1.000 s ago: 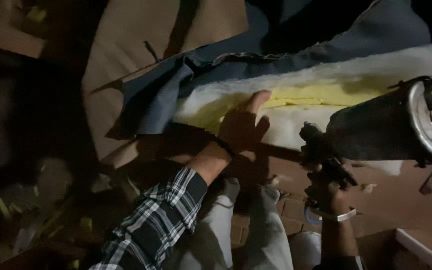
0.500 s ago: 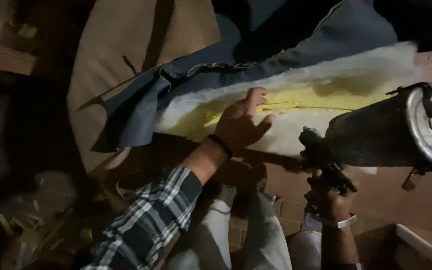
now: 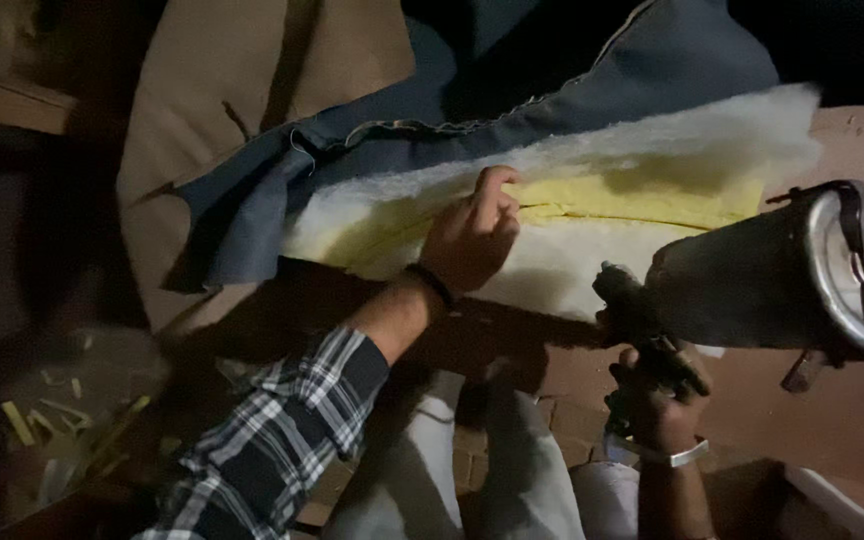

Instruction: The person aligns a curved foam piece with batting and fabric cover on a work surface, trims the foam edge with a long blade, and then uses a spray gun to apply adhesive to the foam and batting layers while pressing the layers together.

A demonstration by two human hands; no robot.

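My left hand [image 3: 474, 235], in a plaid sleeve with a dark wristband, presses its fingers on the seam between yellow foam [image 3: 642, 198] and white fluffy wadding [image 3: 572, 255]. Blue fabric [image 3: 512, 105] lies folded back above the foam. My right hand [image 3: 657, 400], wearing a pale wristband, grips the handle of a dark spray gun [image 3: 642, 310]. A large metal cup [image 3: 802, 270] is fixed on the gun, which points toward the wadding.
Brown cardboard [image 3: 252, 90] lies under the blue fabric at upper left. My grey-trousered legs [image 3: 452, 470] are below, over reddish paving [image 3: 832, 410]. Yellow scraps [image 3: 52, 410] litter the dark ground at lower left. A pale curved rim [image 3: 842, 500] shows at lower right.
The view has drifted, so everything sits a little lower and further right in frame. My left hand's fingers have curled more onto the foam seam. The spray gun stays held in the same way.
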